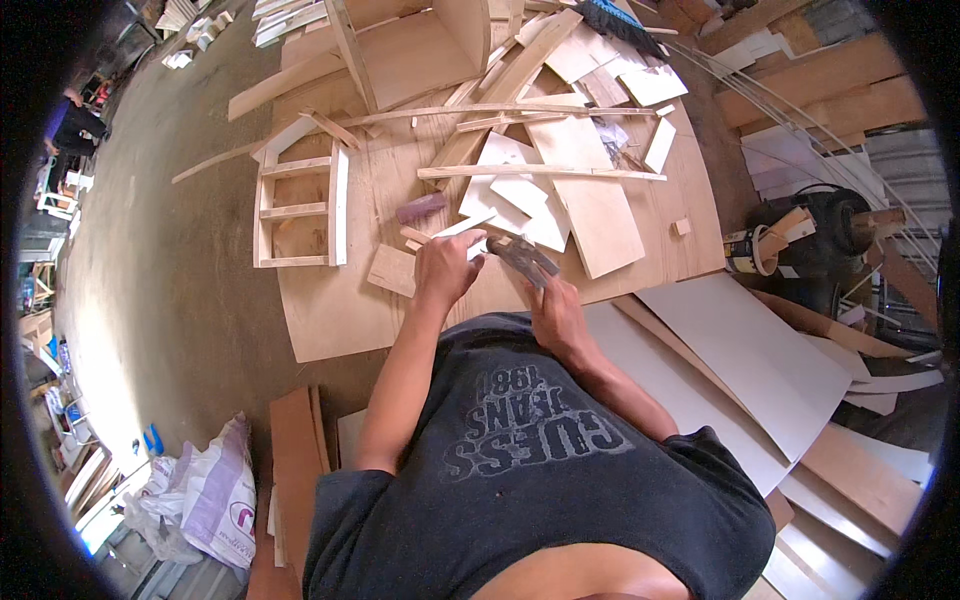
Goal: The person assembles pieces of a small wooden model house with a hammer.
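My left hand [447,266] is closed, its fingers pinching a small white piece [477,248] whose kind I cannot make out. Beside it, my right hand [560,318] grips a claw hammer [522,262] with a dark metal head. The hammer head is close to the left fingertips. Both hands are over the near part of a plywood worktop [330,325]. A flat wooden block [392,270] lies left of my left hand, with thin wood strips next to it. Beyond the hands rests a purple cylinder [420,208].
A small wooden shelf frame [300,211] lies at the worktop's left edge. Behind stands a large open wooden box [430,60]. Boards and offcuts [585,200] crowd the right, below a blue-black brush [620,25]. White panels [745,350] lean at right; a bucket [748,250] stands behind them.
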A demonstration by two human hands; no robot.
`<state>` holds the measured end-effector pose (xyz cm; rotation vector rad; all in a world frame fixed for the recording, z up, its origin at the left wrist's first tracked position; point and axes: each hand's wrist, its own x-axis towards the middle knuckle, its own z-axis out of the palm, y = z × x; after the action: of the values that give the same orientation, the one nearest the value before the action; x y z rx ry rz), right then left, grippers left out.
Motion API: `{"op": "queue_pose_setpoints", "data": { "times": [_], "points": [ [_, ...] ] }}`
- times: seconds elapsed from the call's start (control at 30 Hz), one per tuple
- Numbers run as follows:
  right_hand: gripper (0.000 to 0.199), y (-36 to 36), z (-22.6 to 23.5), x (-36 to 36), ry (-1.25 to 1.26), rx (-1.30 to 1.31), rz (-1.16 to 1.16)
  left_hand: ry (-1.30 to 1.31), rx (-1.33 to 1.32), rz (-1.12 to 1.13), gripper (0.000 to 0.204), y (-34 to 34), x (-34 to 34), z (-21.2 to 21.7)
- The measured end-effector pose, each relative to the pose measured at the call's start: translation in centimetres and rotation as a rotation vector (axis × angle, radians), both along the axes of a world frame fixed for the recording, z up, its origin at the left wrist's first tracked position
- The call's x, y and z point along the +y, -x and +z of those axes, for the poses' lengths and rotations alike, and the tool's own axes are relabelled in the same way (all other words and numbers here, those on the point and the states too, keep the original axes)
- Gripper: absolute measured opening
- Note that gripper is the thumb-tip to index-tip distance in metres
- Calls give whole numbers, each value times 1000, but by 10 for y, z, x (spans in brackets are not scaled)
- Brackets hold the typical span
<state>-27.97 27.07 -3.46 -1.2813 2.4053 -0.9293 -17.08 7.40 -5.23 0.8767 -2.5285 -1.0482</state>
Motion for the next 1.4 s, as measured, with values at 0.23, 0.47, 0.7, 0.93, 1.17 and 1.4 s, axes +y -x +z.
{"op": "queue_pose_setpoints", "data": {
  "times": [0.23, 0.47, 0.7, 0.93, 1.17, 1.4],
  "points": [
    [29, -1, -10, 6, -81, -77, -47, -60, -15, 52, 36, -1, -3, -6],
    [33, -1, 1, 5, 107, -142, -33, -67, -67, 50, 36, -3, -3, 1],
    [39, -3, -5, -1, 40, -70, 45, -78, -10, 43, 35, -4, -2, -9],
    [36, -5, -5, -4, -78, -147, -38, -46, 3, 48, 31, -2, 3, -5],
    [29, -6, 7, -11, 24, -165, -124, -58, 24, 50, 31, -3, 4, -1],
    [40, -4, 5, 1, 14, -102, -20, -52, 82, 62, 31, -3, 3, -11]
  ]
}}
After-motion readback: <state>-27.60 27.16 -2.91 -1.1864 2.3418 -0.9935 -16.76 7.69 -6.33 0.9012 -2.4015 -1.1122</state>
